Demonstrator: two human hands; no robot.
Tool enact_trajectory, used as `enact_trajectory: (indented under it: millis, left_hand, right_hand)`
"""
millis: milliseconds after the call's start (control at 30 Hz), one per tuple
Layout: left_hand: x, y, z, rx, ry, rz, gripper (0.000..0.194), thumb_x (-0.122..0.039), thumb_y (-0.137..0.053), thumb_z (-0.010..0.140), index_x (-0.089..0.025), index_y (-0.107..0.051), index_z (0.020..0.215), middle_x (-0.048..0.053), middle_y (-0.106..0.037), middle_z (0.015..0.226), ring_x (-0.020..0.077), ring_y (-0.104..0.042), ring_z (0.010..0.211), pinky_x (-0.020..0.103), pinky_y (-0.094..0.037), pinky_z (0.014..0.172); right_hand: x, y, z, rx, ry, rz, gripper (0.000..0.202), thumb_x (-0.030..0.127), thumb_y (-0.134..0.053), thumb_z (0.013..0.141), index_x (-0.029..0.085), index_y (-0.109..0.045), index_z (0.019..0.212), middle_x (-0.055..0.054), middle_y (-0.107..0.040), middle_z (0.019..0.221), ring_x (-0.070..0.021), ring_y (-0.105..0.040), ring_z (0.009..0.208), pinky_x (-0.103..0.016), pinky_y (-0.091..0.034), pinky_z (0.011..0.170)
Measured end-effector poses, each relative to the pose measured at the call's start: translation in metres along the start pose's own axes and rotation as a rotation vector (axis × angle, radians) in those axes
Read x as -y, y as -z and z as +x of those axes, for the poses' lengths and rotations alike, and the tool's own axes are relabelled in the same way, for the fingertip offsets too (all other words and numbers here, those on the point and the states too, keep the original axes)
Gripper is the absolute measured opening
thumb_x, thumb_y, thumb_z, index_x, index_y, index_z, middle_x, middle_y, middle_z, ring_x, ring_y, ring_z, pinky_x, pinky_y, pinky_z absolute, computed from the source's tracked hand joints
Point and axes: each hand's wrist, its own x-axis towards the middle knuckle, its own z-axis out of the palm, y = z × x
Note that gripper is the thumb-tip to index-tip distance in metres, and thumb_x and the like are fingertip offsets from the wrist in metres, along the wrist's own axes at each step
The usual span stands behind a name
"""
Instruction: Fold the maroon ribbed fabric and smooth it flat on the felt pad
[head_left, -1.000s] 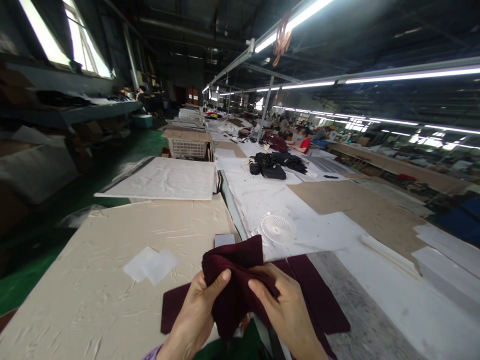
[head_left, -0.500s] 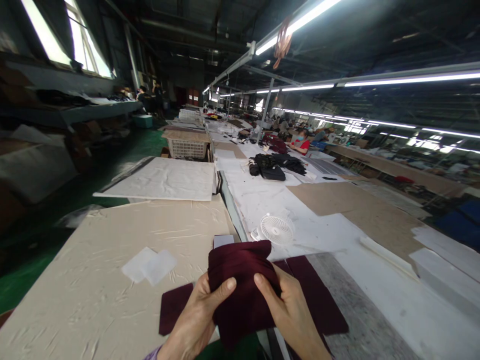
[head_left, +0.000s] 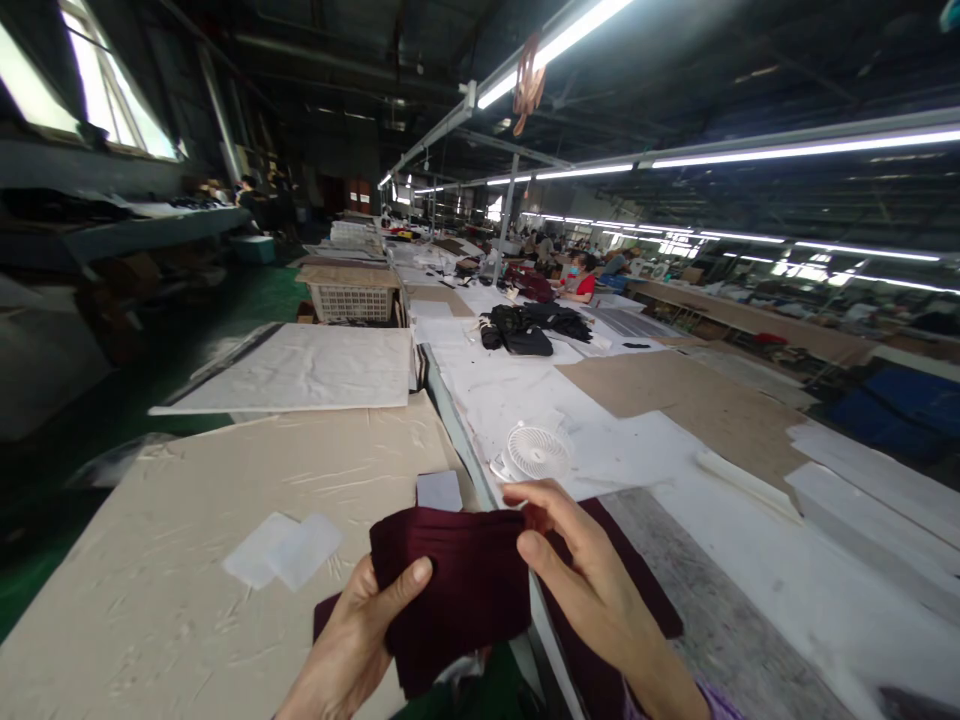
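Note:
A stack of maroon fabric pieces [head_left: 457, 575] is held up in front of me, its layered folds showing along the top edge. My left hand [head_left: 367, 620] is closed on its left side, thumb across the front. At the upper right corner, my right hand [head_left: 577, 570] has the edge between thumb and fingers, with the index finger raised above it. More maroon fabric [head_left: 645, 590] lies under and beyond my right hand. Another maroon piece [head_left: 324, 612] shows partly behind my left wrist. A small pale card-like piece [head_left: 439, 491] lies just behind the held stack.
A white fan [head_left: 538, 452] lies on the white-covered table [head_left: 480, 400] ahead. Two thin white sheets [head_left: 285, 550] rest on the beige-covered table [head_left: 172, 510] at left. Black garments [head_left: 525, 328], a plastic crate [head_left: 352, 300] and a person in red [head_left: 579, 280] are farther off.
My right hand has shifted from the front of the stack to its upper right corner, and its fingers have spread. The stack has turned and opened flatter; my left hand keeps its hold.

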Motion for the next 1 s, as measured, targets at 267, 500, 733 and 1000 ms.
enact_trajectory:
  millis: [267, 500, 733, 1000]
  left_hand:
    - [-0.005, 0.012, 0.000, 0.125, 0.005, 0.182, 0.025, -0.032, -0.079, 0.064, -0.015, -0.074, 0.083, 0.009, -0.076, 0.082, 0.0249, -0.070, 0.076, 0.032, -0.056, 0.071]
    - [-0.006, 0.009, 0.002, 0.129, -0.001, 0.124, 0.023, -0.029, -0.077, 0.066, -0.017, -0.074, 0.086, 0.009, -0.075, 0.092, 0.0238, -0.070, 0.078, 0.029, -0.055, 0.068]
    - [-0.010, 0.013, 0.008, 0.122, -0.022, 0.177, 0.022, -0.032, -0.079, 0.065, -0.015, -0.073, 0.077, 0.006, -0.074, 0.069, 0.0184, -0.067, 0.061, 0.027, -0.053, 0.060]
    - [-0.030, 0.000, 0.000, 0.362, 0.038, 0.425, 0.023, -0.036, -0.069, 0.076, -0.013, -0.071, 0.071, -0.004, -0.050, 0.038, 0.0030, -0.037, 0.032, 0.015, -0.029, 0.037]
  right_hand:
    - [0.013, 0.003, 0.010, 0.232, -0.028, 0.115, 0.023, 0.021, -0.058, 0.086, 0.018, -0.065, 0.064, 0.002, -0.059, 0.064, -0.0106, -0.054, 0.060, -0.022, -0.044, 0.059]
    - [0.006, -0.017, 0.001, 0.027, -0.028, 0.133, 0.025, 0.023, -0.065, 0.078, 0.018, -0.051, 0.059, 0.004, -0.053, 0.058, -0.0093, -0.049, 0.055, -0.023, -0.039, 0.056]
    - [-0.004, -0.012, 0.001, 0.212, -0.153, 0.325, 0.035, 0.050, -0.062, 0.081, 0.018, -0.052, 0.070, 0.004, -0.049, 0.061, -0.0085, -0.044, 0.053, -0.021, -0.034, 0.048]
    - [0.008, -0.005, 0.021, 0.533, -0.264, 0.534, 0.033, 0.044, -0.071, 0.076, 0.017, -0.052, 0.081, 0.007, -0.046, 0.060, -0.0048, -0.039, 0.048, -0.017, -0.030, 0.041]
